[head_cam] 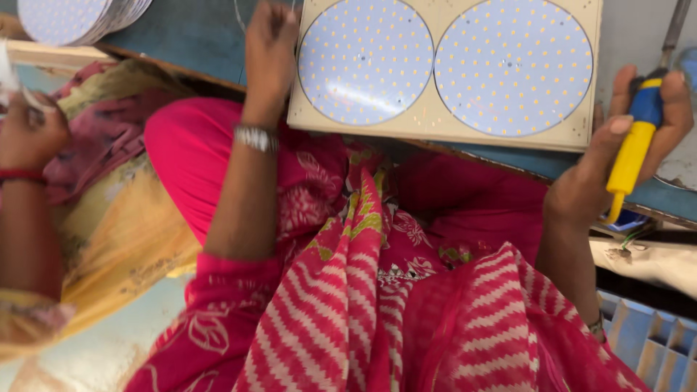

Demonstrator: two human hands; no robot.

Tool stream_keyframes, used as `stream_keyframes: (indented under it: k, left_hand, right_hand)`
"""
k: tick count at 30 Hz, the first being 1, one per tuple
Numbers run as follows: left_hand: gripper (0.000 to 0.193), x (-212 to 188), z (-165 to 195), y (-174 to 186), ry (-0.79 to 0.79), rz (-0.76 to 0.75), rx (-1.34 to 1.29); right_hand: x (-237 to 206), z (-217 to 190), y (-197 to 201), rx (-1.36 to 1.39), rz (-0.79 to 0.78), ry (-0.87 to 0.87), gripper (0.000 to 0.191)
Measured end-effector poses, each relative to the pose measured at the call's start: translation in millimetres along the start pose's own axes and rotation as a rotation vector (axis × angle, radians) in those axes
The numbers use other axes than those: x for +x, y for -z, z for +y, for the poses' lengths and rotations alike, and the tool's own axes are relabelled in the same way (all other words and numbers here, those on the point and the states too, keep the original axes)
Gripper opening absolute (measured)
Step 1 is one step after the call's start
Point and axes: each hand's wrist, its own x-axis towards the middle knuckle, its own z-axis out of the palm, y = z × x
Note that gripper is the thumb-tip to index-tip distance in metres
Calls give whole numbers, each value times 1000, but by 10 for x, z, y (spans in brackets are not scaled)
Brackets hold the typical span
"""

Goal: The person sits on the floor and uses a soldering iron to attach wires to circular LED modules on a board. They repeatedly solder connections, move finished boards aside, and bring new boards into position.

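A cream panel [435, 123] with two round white LED boards, left disc [365, 61] and right disc [512, 67], lies on the blue-green bench edge in front of me. My left hand [270, 51] is raised at the panel's left edge, fingers pinched on a thin wire [238, 13]. My right hand [624, 145] grips a soldering iron with a yellow and blue handle [633, 149], its metal shaft pointing up and away at the right of the panel. My pink patterned clothing fills the lower view.
A stack of round LED boards [80, 16] sits at the top left. Another person's hand [29, 131] and yellow clothing are at the left. A pale ribbed object [653, 341] is at the lower right.
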Motion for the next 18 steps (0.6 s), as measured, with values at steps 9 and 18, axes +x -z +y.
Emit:
stream_keyframes:
  k: [9,18]
  left_hand:
    - [7,-164,-229,537,36,-39,360]
    - [5,129,-523,877,29,-71,134]
  right_hand:
    - [-9,-104,-828,-294,56,-41,50]
    - [24,-172,-1302,-411,102,-136,58]
